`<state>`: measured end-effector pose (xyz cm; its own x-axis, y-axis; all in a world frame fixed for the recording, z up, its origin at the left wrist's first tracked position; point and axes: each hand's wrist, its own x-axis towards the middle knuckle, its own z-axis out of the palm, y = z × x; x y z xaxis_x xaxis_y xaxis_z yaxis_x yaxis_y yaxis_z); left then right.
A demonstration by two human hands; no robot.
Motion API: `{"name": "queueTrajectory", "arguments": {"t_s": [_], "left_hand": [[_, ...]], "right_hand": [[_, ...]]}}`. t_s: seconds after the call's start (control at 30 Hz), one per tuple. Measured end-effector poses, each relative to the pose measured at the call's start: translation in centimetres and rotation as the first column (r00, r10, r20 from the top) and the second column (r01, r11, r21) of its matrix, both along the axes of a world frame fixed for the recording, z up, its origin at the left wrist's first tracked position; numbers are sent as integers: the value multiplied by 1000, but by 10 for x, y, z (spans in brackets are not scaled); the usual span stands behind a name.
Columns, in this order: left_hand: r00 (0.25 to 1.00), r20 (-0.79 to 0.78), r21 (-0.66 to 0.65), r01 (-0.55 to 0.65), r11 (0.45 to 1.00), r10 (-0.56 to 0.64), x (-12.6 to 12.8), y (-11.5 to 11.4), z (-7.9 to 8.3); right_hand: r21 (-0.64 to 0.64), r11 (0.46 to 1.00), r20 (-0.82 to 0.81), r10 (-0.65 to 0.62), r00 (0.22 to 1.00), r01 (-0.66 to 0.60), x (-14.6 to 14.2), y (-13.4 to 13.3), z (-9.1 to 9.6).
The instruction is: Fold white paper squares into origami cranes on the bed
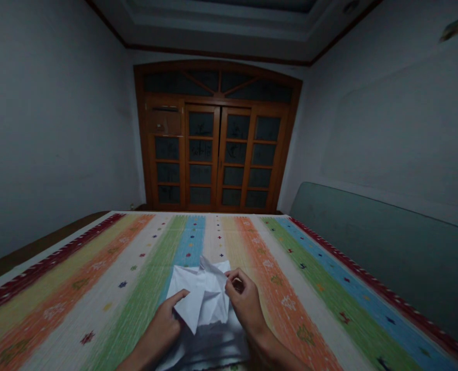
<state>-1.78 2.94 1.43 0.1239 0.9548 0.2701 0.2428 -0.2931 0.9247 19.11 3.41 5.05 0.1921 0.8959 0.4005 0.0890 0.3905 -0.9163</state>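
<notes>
While left hand [157, 332], grip open, is pressing paper [201, 299], right hand [244, 301] is pinching its right edge; paper lying between both.

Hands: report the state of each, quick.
Left hand: index finger pressed on the white paper; grip cannot be told.
Right hand: closed, pinching the white paper's right edge.

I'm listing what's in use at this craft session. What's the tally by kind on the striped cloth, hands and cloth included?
Hands: 2, left hand and right hand
Folded white paper: 1
Striped cloth: 1
Total: 4
The grey patch between the wrists may be the same paper in shadow, so it is not counted separately.
</notes>
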Motion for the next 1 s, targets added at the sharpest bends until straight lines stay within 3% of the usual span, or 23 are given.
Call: {"name": "queueTrajectory", "arguments": {"t_s": [0.1,0.17,0.33,0.47,0.57,0.8,1.0], "left_hand": [[984,-66,-24,-167,986,165,-6,7,-23],[984,-54,-33,-169,985,167,-8,9,-28],[1000,-28,45,-5,999,6,-6,3,0],[946,-233,199,-179,964,224,-8,-5,17],[904,-332,300,-169,939,269,-12,-7,16],[914,-355,164,-144,976,195,-15,-8,8],[904,-320,126,-256,958,283,-11,-9,18]], "right_hand": [[4,1000,30,2,1000,-2,1,-1,4],[9,1000,62,-3,998,2,2,-2,7],[-4,1000,168,6,986,-6,0,-2,5],[-39,998,207,57,977,-50,-4,-4,-2],[-74,996,228,62,972,-46,-5,-4,-6],[-149,988,227,4,974,30,1,6,-15],[-196,981,198,42,979,-3,3,10,-18]]}}
